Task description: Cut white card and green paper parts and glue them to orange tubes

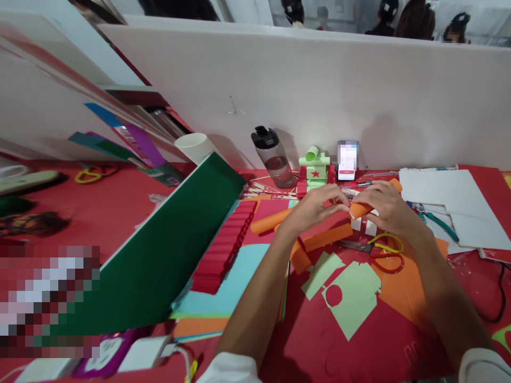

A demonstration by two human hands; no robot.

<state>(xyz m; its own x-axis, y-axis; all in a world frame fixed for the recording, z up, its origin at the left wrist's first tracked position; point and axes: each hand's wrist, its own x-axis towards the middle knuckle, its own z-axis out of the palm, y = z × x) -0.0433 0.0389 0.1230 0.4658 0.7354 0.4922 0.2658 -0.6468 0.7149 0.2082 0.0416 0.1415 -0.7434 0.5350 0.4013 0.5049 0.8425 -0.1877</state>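
My right hand (385, 208) is wrapped round an orange paper roll (361, 209), one end of it showing past the fingers. At the roll's left end, my left hand (319, 206) has its fingertips pinched together by a small white bit; what they hold is too small to name. Below lie scissors (387, 250) with yellow and red handles, and a folded orange paper strip (327, 238). Cut light-green paper (355, 303) with a round hole rests on the red table. Behind the hands stands a green and red paper model (315, 173) with a star.
A dark green board (171, 250) leans at left beside pleated red paper (225, 247) and blue sheets (255, 266). Along the white partition (303, 80) stand a water bottle (275, 159) and a phone (347, 159). Pliers (441, 226) and white board (475, 202) lie at right.
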